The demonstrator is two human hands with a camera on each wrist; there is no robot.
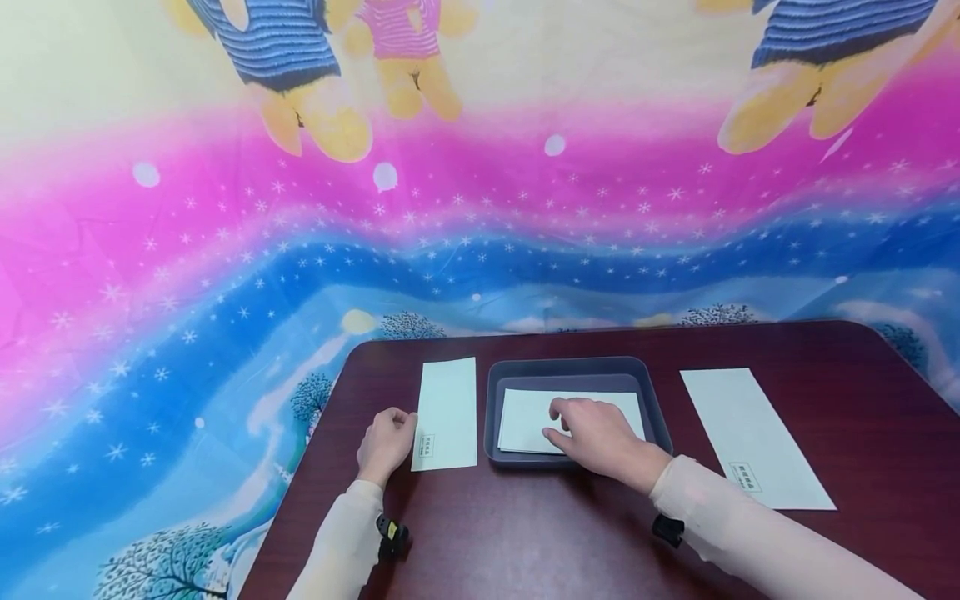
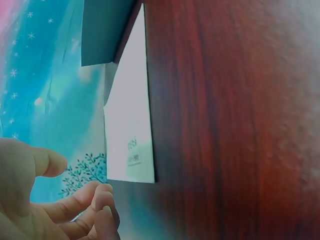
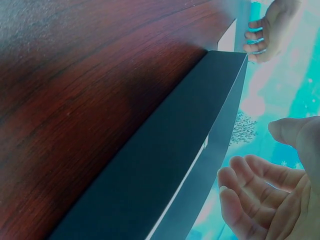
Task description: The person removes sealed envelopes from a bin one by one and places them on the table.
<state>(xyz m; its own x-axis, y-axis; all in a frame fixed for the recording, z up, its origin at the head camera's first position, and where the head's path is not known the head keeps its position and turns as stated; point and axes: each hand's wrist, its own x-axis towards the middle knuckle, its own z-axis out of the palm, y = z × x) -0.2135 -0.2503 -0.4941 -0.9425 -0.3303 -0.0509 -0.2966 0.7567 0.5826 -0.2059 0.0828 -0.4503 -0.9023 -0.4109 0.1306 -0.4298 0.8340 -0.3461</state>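
Note:
My left hand (image 1: 386,443) hovers by the left edge of a pale paper rectangle (image 1: 450,408) with a small printed box near its lower corner. Its fingers are loosely bent and hold nothing, as the left wrist view shows with the paper (image 2: 131,120) just beyond the fingertips. Over a dark grey tray (image 1: 491,417) is my right hand (image 1: 600,437), thumb and fingers apart. Beneath it lie similar pale papers (image 1: 525,421), stacked in the tray and partly hidden. In the right wrist view nothing sits between its relaxed fingers (image 3: 245,175), beside the tray's wall (image 3: 150,150).
A longer pale paper (image 1: 750,433), also with a printed box, lies to the right of the tray. All this is on a dark red-brown wooden table (image 1: 525,533) with rounded back corners. Behind it hangs a colourful printed cloth (image 1: 480,208).

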